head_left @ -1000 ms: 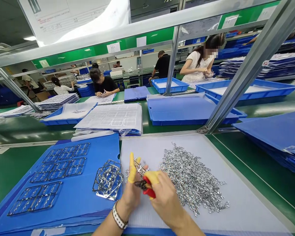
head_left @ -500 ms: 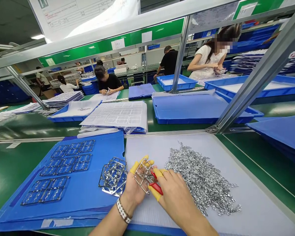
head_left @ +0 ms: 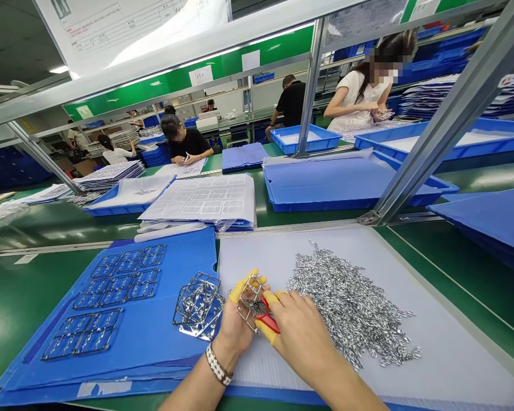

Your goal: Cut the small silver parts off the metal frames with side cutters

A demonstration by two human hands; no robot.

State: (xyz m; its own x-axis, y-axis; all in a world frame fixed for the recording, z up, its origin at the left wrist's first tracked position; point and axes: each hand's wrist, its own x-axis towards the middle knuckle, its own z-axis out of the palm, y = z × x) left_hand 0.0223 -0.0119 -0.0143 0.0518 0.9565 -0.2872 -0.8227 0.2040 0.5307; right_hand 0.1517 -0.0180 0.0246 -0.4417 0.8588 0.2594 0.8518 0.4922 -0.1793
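Left hand (head_left: 235,328) grasps metal frame (head_left: 240,309), right hand (head_left: 300,334) clasps red-handled pliers (head_left: 269,323), silver pieces (head_left: 346,308) heaped at its two o'clock.

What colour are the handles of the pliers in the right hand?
The pliers' handles are red; this shows best in the head view.

A glossy green workbench (head_left: 8,337) bears layered flat blue plastic sheets (head_left: 154,331) on its left; beside them lies a broad translucent white sheet (head_left: 445,371), blue showing under its near edge; past a pale straight rail (head_left: 64,249), more green surface (head_left: 55,222) carries stacked thin white sheets (head_left: 197,200) and shallow blue plastic trays (head_left: 325,204).
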